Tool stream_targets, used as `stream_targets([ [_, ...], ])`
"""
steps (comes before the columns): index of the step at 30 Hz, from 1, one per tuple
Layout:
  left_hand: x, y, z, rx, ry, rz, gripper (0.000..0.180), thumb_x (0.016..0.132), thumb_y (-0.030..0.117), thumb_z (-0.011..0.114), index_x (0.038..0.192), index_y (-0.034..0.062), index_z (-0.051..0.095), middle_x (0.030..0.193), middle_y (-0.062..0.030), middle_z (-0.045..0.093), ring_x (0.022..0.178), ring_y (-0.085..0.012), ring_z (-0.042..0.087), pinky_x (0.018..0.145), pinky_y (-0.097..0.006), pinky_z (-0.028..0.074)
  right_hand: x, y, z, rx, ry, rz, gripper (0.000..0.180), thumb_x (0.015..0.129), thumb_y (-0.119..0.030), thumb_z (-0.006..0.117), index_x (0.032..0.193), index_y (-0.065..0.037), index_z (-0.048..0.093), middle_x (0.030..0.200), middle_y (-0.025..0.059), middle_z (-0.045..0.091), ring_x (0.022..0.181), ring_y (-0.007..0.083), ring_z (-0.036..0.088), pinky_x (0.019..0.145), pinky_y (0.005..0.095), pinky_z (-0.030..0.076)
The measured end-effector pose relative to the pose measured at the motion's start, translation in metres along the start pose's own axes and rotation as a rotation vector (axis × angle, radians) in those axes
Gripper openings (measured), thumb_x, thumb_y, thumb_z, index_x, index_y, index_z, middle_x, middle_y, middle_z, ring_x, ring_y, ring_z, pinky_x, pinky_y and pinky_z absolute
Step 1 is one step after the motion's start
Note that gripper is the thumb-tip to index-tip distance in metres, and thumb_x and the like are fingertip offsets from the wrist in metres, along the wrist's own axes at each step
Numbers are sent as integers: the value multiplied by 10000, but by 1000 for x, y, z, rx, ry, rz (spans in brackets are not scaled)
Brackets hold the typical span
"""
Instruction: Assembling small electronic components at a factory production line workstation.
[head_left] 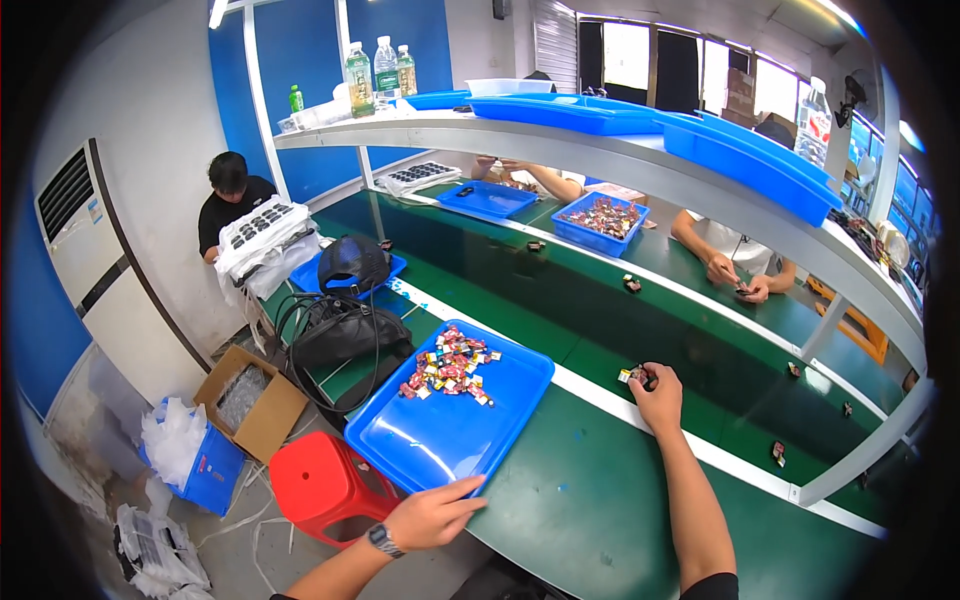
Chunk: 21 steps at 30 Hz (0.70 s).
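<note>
Conveyor work at a green bench, head view, as I follow it from my remote post. The right hand [660,402] reaches to the near edge of the belt [705,345], thumb and fingers closed on a small part [637,376] with a pale and yellow end showing; I cannot tell whether that part is lifted or rests on the surface. The left hand [432,515] lies at the near corner of a blue tray [510,400]; I cannot tell whether its fingers clamp the rim or only rest there. Done, as far as I can judge: a loose heap of mixed parts [450,367] lies toward the tray's far side. Left: blue floor shows across the near side, the small part is outside the tray, and single parts [778,454] lie spaced along the belt. Opposite, a co-worker's hands [758,291] meet around a small dark object, near a blue bin [590,240] of further pieces. I judge the work under way; whether the heaped parts are finished, I cannot tell.
</note>
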<state>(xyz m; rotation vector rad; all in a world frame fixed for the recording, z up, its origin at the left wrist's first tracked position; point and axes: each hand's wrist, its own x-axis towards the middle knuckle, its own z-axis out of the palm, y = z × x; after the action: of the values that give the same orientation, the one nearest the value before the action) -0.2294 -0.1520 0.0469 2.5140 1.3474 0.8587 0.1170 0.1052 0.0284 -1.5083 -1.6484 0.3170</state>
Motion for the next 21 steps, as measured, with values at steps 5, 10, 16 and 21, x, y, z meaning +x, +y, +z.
stream_targets([
  [5,46,51,42,-65,128,-65,338,853,22,651,1187,66,683,1413,-177,560,1299,-321,558,1043,-411,493,-13,-5,-3,50,46,-31,363,759,-184,779,1068,-18,684,947,94,648,782,215,601,753,348,515],
  [10,52,4,-10,-147,-150,113,567,759,-113,563,1287,85,623,1430,-119,558,1399,-312,449,1114,-416,434,-46,-29,-26,359,-108,-12,393,771,-169,797,1103,7,682,942,73,689,780,142,593,746,292,514],
  [16,-13,-54,-104,337,-474,-128,593,718,-104,585,1231,179,680,1379,10,608,1362,-292,492,1020,-390,525,-87,-18,-75,354,-281,4,416,781,-151,801,1152,-12,672,920,32,641,771,100,557,706,251,490],
  [21,-21,-56,-92,278,-539,-79,408,765,-16,643,1109,179,738,1343,21,633,1372,-294,479,1046,-432,507,-86,1,-67,502,-309,127,375,816,-86,772,1158,17,655,959,27,659,785,65,562,716,222,490],
])
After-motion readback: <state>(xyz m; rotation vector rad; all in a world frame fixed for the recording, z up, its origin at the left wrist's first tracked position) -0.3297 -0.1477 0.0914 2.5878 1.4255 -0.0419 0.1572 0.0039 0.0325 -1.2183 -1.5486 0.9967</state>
